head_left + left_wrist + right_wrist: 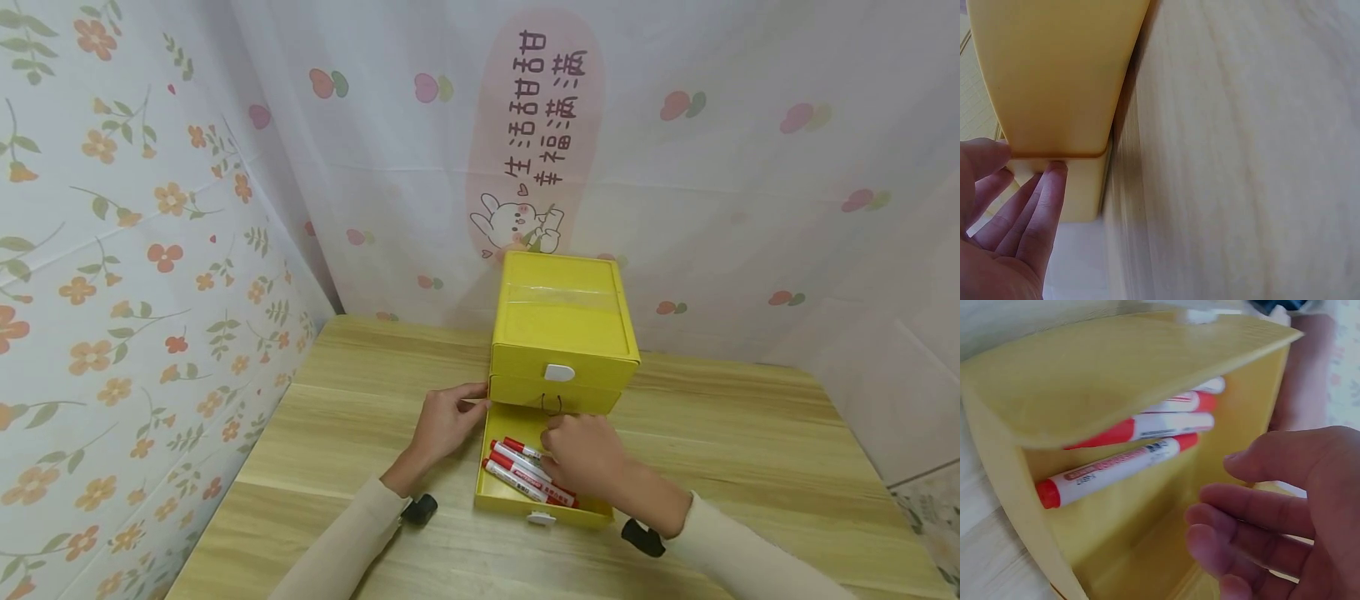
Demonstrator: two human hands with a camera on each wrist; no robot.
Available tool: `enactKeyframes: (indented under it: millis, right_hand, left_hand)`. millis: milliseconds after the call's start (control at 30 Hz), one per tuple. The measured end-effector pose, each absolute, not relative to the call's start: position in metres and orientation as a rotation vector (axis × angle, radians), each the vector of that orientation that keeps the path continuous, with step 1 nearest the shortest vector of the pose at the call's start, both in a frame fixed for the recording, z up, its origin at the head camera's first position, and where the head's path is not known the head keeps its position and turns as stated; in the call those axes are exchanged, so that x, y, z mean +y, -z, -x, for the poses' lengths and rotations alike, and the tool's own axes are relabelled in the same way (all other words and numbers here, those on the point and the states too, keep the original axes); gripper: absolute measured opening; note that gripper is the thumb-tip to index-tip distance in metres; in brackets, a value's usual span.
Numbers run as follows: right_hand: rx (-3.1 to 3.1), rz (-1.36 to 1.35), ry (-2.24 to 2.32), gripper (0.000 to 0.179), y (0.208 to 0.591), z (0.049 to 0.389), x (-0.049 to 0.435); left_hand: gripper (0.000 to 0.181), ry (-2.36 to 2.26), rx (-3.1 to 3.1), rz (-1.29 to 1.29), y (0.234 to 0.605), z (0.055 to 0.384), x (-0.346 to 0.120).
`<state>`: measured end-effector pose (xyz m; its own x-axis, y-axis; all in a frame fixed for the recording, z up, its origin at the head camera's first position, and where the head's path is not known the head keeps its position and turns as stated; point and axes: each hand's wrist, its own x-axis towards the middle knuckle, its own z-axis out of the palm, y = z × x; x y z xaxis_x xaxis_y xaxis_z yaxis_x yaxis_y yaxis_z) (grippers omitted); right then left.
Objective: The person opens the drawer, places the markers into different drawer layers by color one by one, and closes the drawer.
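Observation:
A yellow drawer box (562, 325) stands on the table, its bottom drawer (501, 503) pulled out towards me. Several white markers with red caps (525, 482) lie side by side in that drawer. My left hand (444, 423) touches the left side of the box near where the drawer comes out; in the left wrist view its fingers (1047, 209) are fairly straight against the yellow plastic. Over the right part of the drawer is my right hand (588, 457). The right wrist view shows its loosely bent fingers (1254, 509) apart from the nearest marker (1119, 472), holding nothing.
The upper drawer has a white handle (559, 372), and a dark cord loop (552, 405) hangs on the one below it. Another white handle (542, 518) is on the pulled-out drawer. A printed curtain (397, 208) hangs behind the wooden table (360, 375).

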<state>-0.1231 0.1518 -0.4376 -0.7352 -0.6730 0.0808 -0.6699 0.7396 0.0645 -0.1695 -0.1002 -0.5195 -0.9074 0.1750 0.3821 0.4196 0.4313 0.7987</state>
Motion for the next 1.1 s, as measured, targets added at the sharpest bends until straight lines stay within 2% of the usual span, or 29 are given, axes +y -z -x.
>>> enactKeyframes:
  millis: [267, 667, 1100]
  right_hand:
    - [-2.711, -1.092, -0.255, 0.01, 0.428, 0.105, 0.167]
    - [-2.69, -1.055, -0.433, 0.019, 0.442, 0.064, 0.176]
    - [-2.563, -1.07, -0.433, 0.013, 0.47, 0.041, 0.18]
  left_hand:
    - [0.027, 1.467, -2.439, 0.516, 0.52, 0.17, -0.1]
    - [0.028, 1.461, -2.439, 0.523, 0.523, 0.171, -0.1]
    - [0.028, 1.47, -2.455, 0.52, 0.522, 0.17, -0.101]
